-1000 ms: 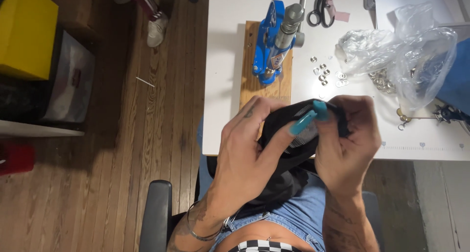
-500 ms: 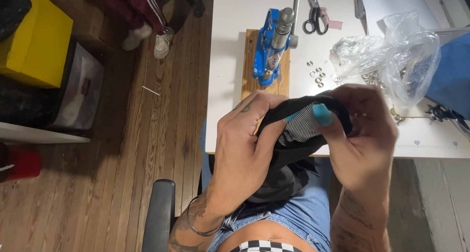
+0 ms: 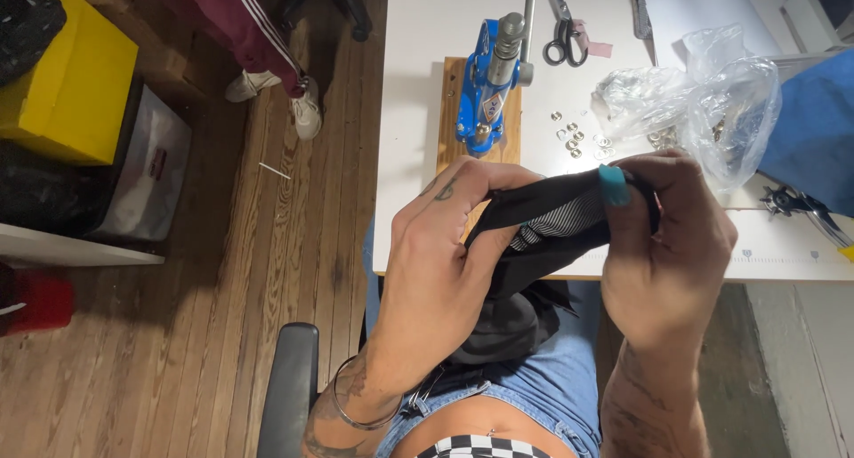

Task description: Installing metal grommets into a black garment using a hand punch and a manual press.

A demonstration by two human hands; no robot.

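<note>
both hands (image 3: 445, 262) — gripping black garment (image 3: 543, 218)

The setting is a small sewing or craft workshop. A white tabletop (image 3: 409, 84) carries a blue hand press (image 3: 487, 89) mounted on a wooden board (image 3: 451, 111), black-handled scissors (image 3: 562, 33), loose metal eyelets (image 3: 574, 136) and clear plastic bags (image 3: 712, 102). Storage boxes (image 3: 80, 84) stand on the wooden plank floor (image 3: 240, 271).

Bright even light, sharp focus
</note>
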